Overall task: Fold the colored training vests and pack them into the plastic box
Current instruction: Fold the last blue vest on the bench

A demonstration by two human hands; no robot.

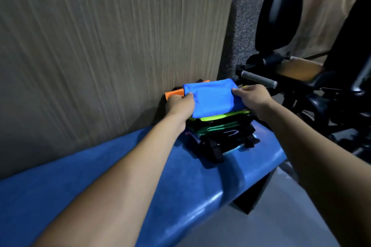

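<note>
Head view: both my arms reach out over the blue tabletop (200, 182) toward a stack by the wood-grain wall (100, 36). My left hand (180, 104) pinches the left edge of the folded blue vest (210, 98), thumb on top, fingers curled under. My right hand (253, 98) does the same on the right edge. The vest sits flat on top of the pile of folded vests (218, 126): lime green just under it, darker green and black lower down. An orange vest (174, 92) pokes out behind, at the left. Black straps trail off the pile's near side.

Step, as I judge it: stacking a finished fold, or squaring it on the pile. No plastic box shows here. Next move likely needs both grips let go evenly so the fold keeps, then locating the box. Gym equipment (281, 26) stands to the right.
</note>
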